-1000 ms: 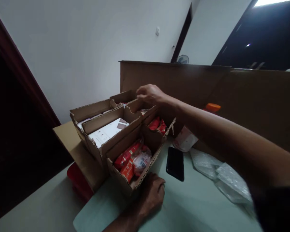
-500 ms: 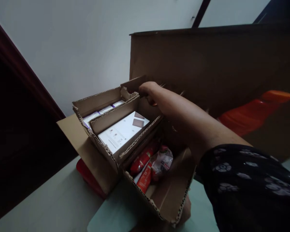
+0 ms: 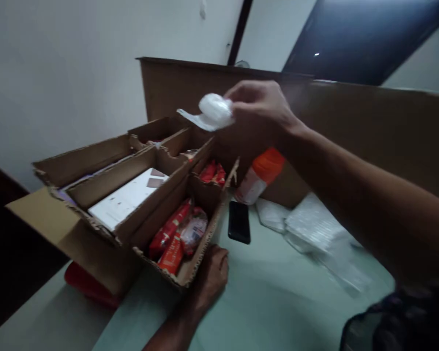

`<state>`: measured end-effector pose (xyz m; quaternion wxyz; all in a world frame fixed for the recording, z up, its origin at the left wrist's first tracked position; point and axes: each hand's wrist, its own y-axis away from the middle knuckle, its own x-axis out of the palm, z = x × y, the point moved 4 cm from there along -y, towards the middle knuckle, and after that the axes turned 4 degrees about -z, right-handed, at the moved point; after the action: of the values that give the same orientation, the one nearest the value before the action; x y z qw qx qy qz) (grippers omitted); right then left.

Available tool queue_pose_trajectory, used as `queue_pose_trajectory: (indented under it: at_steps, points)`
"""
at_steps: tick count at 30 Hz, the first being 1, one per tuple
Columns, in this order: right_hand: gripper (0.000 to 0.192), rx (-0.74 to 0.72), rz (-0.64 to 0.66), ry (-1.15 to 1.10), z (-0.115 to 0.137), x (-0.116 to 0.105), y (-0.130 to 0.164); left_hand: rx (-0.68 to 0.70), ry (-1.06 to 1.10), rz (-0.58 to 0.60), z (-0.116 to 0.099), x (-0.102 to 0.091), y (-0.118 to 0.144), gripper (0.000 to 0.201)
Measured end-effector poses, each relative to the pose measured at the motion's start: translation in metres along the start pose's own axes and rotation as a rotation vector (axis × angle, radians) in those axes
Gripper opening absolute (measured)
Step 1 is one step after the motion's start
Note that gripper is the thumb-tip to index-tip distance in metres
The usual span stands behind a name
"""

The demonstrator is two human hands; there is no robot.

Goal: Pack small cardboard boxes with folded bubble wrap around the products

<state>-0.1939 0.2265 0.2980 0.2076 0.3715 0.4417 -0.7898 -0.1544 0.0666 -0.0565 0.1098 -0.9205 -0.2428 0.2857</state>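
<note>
White plastic packet (image 3: pixel 214 112) is up in the air, pinched in the fingertips of the right hand (image 3: pixel 261 109), hanging right above the back cells of the cardboard divider box (image 3: pixel 95 234). Going left to right: the box's open flap sticks out on the far left with something red (image 3: pixel 89 287) tucked under it, then a cell holding a flat white carton (image 3: pixel 126 197), then a cell with red snack packs (image 3: pixel 170 239) and a clear wrapped one. The left hand (image 3: pixel 210 275) is curled against the box's near corner, gripping or bracing it, fingers closed on the cardboard edge. Past that there's a black phone (image 3: pixel 239 222) lying flat on the pale green table (image 3: pixel 278 302), an orange-capped bottle (image 3: pixel 258 175) leaning by the big cardboard sheet (image 3: pixel 351 131), and some clear plastic bags (image 3: pixel 314 229) spread out on the right. Honestly, I'd say a light pinch is enough for something this soft, and keeping that left hand planted stops the flimsy dividers from shifting.
</note>
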Motion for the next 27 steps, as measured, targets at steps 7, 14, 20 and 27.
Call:
queue_pose_trajectory:
  at_steps: [7, 14, 20, 27]
  points:
    - [0.034, 0.407, -0.221, 0.16, -0.158, -0.098, 0.243, 0.027, 0.004, 0.05, 0.001, -0.002, 0.002, 0.029]
    - [0.044, 0.455, 0.004, 0.082, -0.247, -0.102, 0.326, 0.02, -0.18, 0.114, -0.022, -0.021, 0.001, 0.033]
    - [0.043, 0.423, -0.036, 0.145, -0.269, -0.094, 0.384, 0.091, -0.351, 0.187, -0.085, -0.002, -0.002, 0.049]
    - [0.057, 0.285, -0.039, 0.4, -0.269, -0.047, 0.438, 0.136, -0.385, 0.225, -0.122, 0.105, -0.061, 0.077]
